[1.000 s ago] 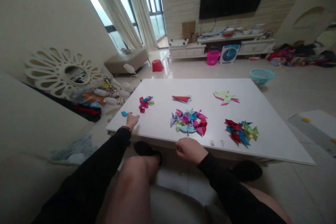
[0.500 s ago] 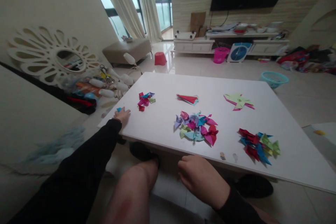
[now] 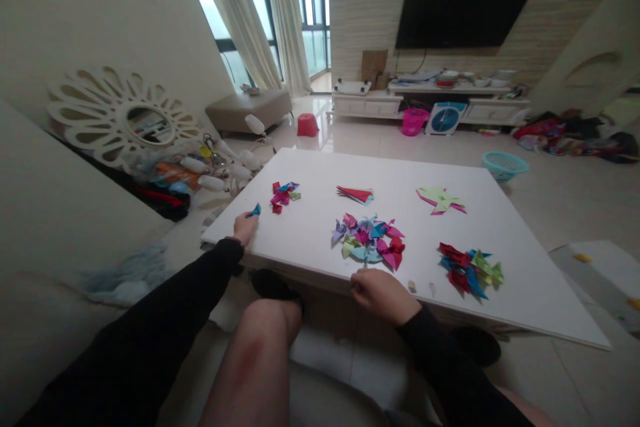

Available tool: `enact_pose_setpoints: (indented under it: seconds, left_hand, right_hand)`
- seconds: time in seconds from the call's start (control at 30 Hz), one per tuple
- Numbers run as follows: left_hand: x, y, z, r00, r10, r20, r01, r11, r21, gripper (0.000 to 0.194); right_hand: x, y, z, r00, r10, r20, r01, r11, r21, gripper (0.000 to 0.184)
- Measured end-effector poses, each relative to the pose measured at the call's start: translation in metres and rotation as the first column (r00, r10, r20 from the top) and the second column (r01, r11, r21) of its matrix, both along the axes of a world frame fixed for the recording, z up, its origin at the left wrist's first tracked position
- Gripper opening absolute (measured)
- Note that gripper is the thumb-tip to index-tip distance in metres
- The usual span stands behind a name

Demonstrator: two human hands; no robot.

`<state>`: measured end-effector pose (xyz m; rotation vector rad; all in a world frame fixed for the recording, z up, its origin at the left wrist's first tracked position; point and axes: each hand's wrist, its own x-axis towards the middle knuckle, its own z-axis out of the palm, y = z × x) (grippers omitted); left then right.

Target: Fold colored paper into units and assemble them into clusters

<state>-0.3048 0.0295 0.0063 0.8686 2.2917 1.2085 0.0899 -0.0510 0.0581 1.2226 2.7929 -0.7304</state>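
Note:
A low white table [image 3: 320, 177] carries several heaps of folded coloured paper. My left hand [image 3: 245, 227] is at the table's near left corner, fingers pinched on a small blue folded paper piece [image 3: 255, 210]. Just beyond it lies a small heap of pink, blue and green pieces [image 3: 283, 195]. My right hand [image 3: 380, 293] rests curled against the table's near edge, right below the big mixed heap [image 3: 369, 242]; what its fingers hold, if anything, is hidden. A red-blue-green heap [image 3: 470, 267] lies to the right.
Red and blue flat papers [image 3: 356, 194] and light green and pink sheets [image 3: 440, 199] lie farther back. A white flower-shaped mirror [image 3: 120, 123] and clutter lie on the floor to the left. A teal basket [image 3: 505, 165] stands behind the table. My knee [image 3: 265, 327] is below the edge.
My left hand has closed on the small blue piece and lifted it off the table corner. My right hand came back up to the table's edge. The view shifted.

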Motion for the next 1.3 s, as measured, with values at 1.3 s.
enact_pose_setpoints:
  seconds: [1.3]
  left_hand:
    - [0.287,-0.005,0.028,0.468,-0.806,-0.362,0.865,0.334,0.375,0.017]
  right_hand:
    - [0.066,0.052,-0.003,0.766,-0.281,-0.578,0.532,0.783,0.324,0.008]
